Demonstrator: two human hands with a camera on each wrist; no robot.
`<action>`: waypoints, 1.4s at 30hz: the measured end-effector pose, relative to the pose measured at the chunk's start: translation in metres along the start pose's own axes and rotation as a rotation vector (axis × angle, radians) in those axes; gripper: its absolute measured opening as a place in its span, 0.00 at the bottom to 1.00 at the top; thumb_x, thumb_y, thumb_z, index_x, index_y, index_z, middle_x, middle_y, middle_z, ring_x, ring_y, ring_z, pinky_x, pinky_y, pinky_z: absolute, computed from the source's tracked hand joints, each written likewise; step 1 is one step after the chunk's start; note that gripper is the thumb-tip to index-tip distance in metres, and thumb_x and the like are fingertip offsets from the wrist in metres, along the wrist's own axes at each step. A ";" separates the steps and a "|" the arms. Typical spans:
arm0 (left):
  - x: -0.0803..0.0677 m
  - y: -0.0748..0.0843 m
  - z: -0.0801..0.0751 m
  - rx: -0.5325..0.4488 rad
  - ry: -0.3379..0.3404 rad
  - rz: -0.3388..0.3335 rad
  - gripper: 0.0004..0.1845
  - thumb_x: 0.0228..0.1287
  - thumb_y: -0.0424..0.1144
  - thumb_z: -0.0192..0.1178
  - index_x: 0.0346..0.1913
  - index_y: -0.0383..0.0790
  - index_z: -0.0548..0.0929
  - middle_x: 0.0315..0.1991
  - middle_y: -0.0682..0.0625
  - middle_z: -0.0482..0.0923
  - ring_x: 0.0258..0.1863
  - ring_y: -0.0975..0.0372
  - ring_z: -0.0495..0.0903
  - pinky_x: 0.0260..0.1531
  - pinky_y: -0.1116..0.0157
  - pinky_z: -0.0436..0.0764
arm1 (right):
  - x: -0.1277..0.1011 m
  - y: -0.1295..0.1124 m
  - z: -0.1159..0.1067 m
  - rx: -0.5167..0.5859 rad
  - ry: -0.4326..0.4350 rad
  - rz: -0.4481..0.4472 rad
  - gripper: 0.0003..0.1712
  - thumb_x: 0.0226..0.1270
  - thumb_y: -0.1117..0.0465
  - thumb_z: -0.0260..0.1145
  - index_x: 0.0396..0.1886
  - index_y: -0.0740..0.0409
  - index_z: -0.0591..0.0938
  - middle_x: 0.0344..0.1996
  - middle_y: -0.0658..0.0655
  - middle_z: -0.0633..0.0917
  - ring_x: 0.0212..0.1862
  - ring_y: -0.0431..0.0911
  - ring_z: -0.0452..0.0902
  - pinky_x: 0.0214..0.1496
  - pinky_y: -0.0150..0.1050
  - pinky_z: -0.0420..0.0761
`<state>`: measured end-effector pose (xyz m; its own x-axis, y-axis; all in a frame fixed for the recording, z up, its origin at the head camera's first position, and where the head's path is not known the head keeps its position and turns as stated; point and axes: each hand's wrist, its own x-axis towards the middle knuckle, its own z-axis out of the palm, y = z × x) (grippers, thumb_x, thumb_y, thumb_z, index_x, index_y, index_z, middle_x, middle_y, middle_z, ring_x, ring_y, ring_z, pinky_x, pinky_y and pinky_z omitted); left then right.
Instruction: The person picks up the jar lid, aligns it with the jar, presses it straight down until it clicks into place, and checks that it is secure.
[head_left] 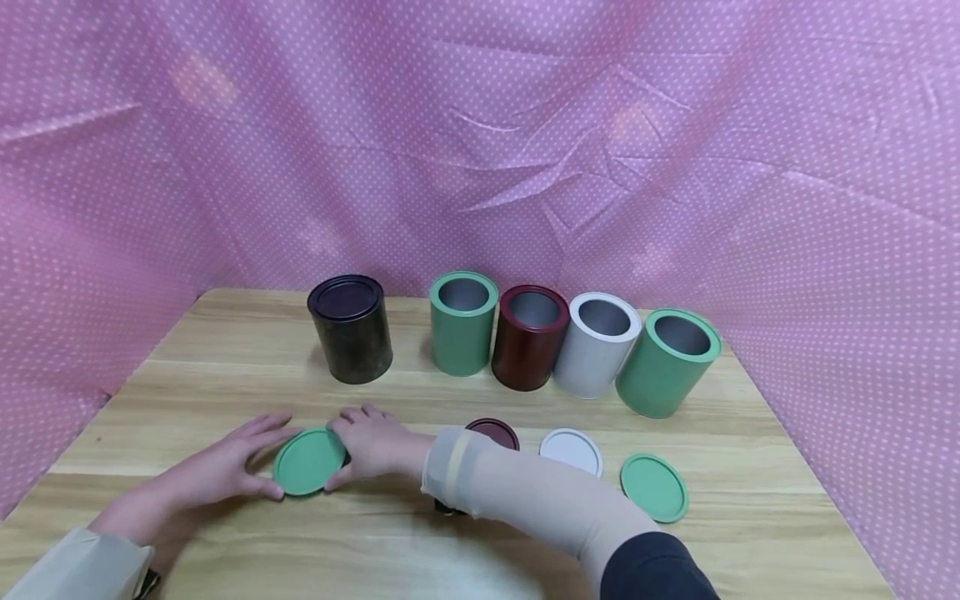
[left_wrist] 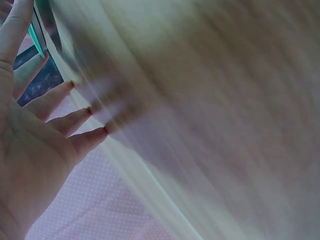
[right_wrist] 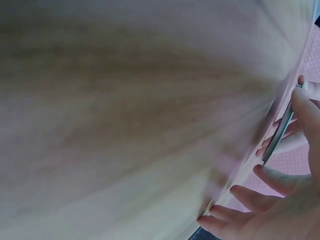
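Both hands hold a round green lid by its edge, low over the front left of the table. My left hand has thumb and index finger at its left side. On the opposite side, thumb and fingers of my right hand grip the rim. Seen edge-on in the right wrist view, the lid lies between the right thumb and index fingertip. Only a sliver of the lid shows in the left wrist view, by the left hand. Behind the hands stands a black can with its lid on.
Toward the back right stand a green can, a dark red can, a white can and another green can, all uncovered. Before them lie a dark red lid, partly behind the right forearm, a white lid and a second green lid.
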<state>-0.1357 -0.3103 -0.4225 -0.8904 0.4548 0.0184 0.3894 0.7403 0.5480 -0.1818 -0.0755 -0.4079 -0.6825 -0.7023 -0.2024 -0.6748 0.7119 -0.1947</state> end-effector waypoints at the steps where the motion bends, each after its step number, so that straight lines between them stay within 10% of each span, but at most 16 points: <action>1: 0.000 0.001 -0.001 -0.009 -0.004 -0.005 0.46 0.39 0.55 0.75 0.63 0.33 0.75 0.67 0.24 0.60 0.64 0.26 0.54 0.55 0.27 0.56 | 0.000 0.000 -0.001 0.008 -0.001 -0.004 0.46 0.54 0.31 0.67 0.70 0.43 0.66 0.69 0.46 0.67 0.71 0.47 0.60 0.71 0.41 0.65; 25: 0.010 0.006 -0.006 0.049 0.023 0.009 0.47 0.45 0.59 0.71 0.66 0.34 0.71 0.61 0.40 0.76 0.59 0.43 0.73 0.57 0.47 0.72 | 0.005 0.025 0.000 0.311 0.048 -0.122 0.45 0.55 0.44 0.74 0.69 0.51 0.67 0.63 0.49 0.73 0.64 0.37 0.68 0.65 0.26 0.67; 42: 0.020 0.019 -0.023 -0.062 0.079 0.024 0.42 0.48 0.45 0.74 0.66 0.32 0.70 0.61 0.33 0.74 0.58 0.35 0.72 0.50 0.31 0.70 | 0.002 0.042 -0.026 0.420 0.121 -0.221 0.43 0.55 0.49 0.75 0.69 0.53 0.69 0.65 0.52 0.73 0.68 0.40 0.66 0.69 0.29 0.64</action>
<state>-0.1513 -0.2982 -0.3927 -0.8977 0.4299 0.0970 0.3980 0.6964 0.5971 -0.2188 -0.0473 -0.3920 -0.5805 -0.8142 -0.0047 -0.6523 0.4685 -0.5959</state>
